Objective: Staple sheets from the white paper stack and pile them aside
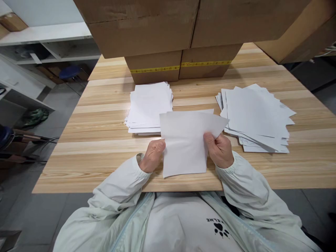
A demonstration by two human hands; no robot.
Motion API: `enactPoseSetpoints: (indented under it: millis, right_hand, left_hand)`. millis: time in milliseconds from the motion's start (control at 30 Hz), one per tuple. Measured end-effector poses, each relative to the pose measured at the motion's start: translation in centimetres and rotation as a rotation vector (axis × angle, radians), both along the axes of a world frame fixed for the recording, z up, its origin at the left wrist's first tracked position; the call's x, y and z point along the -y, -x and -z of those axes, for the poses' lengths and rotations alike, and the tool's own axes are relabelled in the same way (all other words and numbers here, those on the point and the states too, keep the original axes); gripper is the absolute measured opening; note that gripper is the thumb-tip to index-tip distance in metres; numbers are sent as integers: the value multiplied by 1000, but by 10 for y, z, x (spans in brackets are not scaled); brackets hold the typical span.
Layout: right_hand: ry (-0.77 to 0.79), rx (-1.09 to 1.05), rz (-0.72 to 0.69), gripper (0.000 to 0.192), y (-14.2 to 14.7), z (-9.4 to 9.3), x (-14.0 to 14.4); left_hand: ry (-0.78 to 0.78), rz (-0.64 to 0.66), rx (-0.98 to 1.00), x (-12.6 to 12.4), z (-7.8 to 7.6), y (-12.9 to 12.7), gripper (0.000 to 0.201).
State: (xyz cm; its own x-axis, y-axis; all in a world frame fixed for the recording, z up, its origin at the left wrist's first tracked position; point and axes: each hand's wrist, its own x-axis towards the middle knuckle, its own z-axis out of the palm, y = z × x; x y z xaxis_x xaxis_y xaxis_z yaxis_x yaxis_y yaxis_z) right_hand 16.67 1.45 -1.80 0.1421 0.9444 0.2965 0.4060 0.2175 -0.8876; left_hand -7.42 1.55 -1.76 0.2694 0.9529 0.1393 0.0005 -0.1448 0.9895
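Several white paper sheets point(185, 143) are held up between my two hands, tilted above the table near its front edge. My left hand point(153, 154) is closed on their left edge, thumb on top. On the right side my right hand point(219, 149) pinches the sheets, its thumb pressed on the front and a corner bending up past it. Behind my left hand lies a fairly neat paper stack point(151, 103). A looser, fanned-out paper pile point(257, 115) rests beyond my right hand. Any print on the far side of the held sheets is hidden.
Large cardboard boxes point(154, 31) stand stacked at the back of the wooden table point(99, 140), the lower ones banded with yellow tape. Another carton point(296, 38) is at the far right. A blue stool point(69, 72) and white shelving point(60, 33) are off to the left.
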Motion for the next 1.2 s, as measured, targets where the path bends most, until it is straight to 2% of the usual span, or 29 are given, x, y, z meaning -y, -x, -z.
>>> enactPoseSetpoints:
  millis: [100, 133, 167, 233, 267, 300, 333, 400, 467, 567, 633, 700, 767, 800, 967, 1067, 1200]
  right_hand:
    - [0, -119, 17, 28, 5, -2, 0]
    - [-10, -192, 18, 27, 6, -3, 0]
    - [-14, -271, 8, 36, 8, -5, 0]
    - [-1, -416, -29, 66, 9, -6, -2]
    - [27, -469, -65, 76, 8, -6, -3]
    - [65, -507, -109, 77, 7, -5, -4]
    - [110, -526, -155, 71, 6, -3, -4]
    - [177, -502, -210, 46, 5, 0, -2]
    - [159, -431, -182, 26, 7, -2, 3]
    - [-21, -332, -166, 22, 13, -19, 10]
    - [-164, -292, -295, 32, 16, -33, 11]
    - [-296, -272, -454, 39, 19, -42, 11]
    - [-376, -280, -525, 36, 22, -40, 12]
    - [-386, -294, -517, 33, 24, -36, 12]
    - [-280, -286, -468, 14, 29, -9, 20]
    - [-275, -231, -464, 14, 27, -7, 23]
    - [-252, -183, -442, 23, 28, -13, 25]
  left_hand:
    - [-88, 19, 18, -2, 1, -1, 50]
    - [-146, -9, -8, -3, 1, -2, 54]
    - [-208, -42, -40, -4, 0, -3, 63]
    - [-307, -86, -90, -5, -1, -5, 80]
    - [-333, -88, -102, -5, -1, -6, 84]
    - [-347, -80, -105, -4, -1, -7, 88]
    - [-352, -70, -104, -3, -1, -8, 90]
    - [-364, -69, -102, 0, -4, -8, 92]
    - [-404, -100, -115, 3, -12, -8, 85]
    - [-476, -119, -89, 7, -36, -4, 46]
    - [-531, -76, 2, 9, -51, 0, 27]
    - [-575, -41, 70, 12, -59, 5, 27]
    - [-559, -25, 76, 16, -56, 10, 30]
    - [-526, -22, 62, 18, -52, 12, 28]
    - [-333, -62, 37, 26, -31, 12, 18]
    - [-308, -82, 33, 29, -32, 9, 20]
    - [-297, -80, 20, 31, -36, 6, 18]
